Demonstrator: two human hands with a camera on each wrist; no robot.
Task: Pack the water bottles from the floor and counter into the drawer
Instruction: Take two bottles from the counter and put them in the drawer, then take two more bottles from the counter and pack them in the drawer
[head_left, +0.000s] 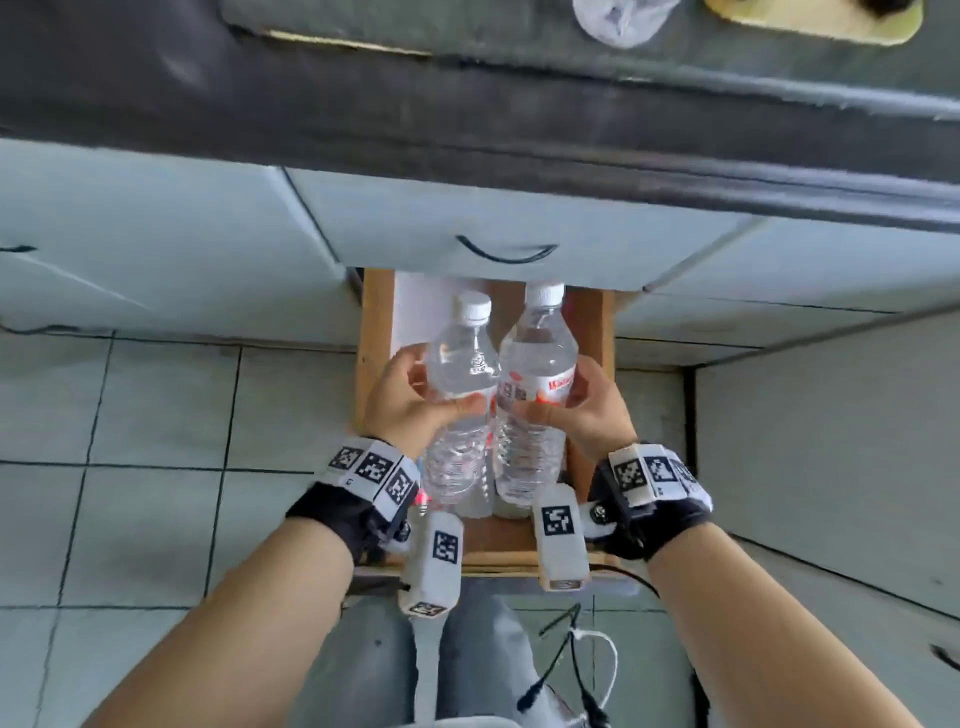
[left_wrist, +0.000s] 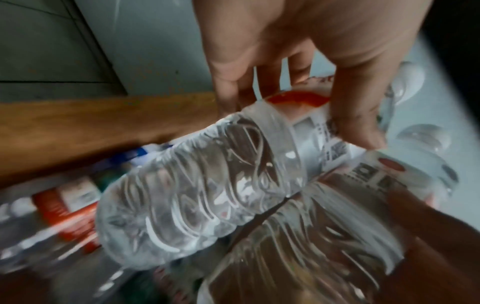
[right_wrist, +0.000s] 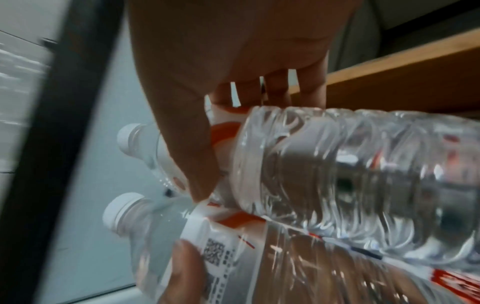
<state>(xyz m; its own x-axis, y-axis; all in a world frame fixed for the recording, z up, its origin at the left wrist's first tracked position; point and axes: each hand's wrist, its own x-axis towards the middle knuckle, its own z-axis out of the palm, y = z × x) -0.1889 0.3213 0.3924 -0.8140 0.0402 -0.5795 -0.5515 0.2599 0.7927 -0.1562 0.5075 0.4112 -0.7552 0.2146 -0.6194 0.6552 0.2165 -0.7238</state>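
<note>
Two clear water bottles with white caps lie side by side in my hands, tilted caps-away, over the open wooden drawer (head_left: 372, 332). My left hand (head_left: 441, 384) grips the left bottle (head_left: 460, 415) round its middle, thumb on top. My right hand (head_left: 558, 392) grips the right bottle (head_left: 537, 353) at its red-and-white label. The bottles touch along their sides. In the left wrist view my left hand (left_wrist: 298, 115) curls round its bottle (left_wrist: 202, 191). In the right wrist view my right hand (right_wrist: 246, 127) wraps its bottle (right_wrist: 350, 179), above the other bottle (right_wrist: 259, 257).
A shut pale drawer front with a black handle (head_left: 506, 254) overhangs the open drawer's back, under the dark countertop (head_left: 467, 114). Blurred orange-and-white labelled things (left_wrist: 67, 205) lie inside the drawer. Tiled floor (head_left: 156, 415) spreads left; cables (head_left: 571, 654) hang near my legs.
</note>
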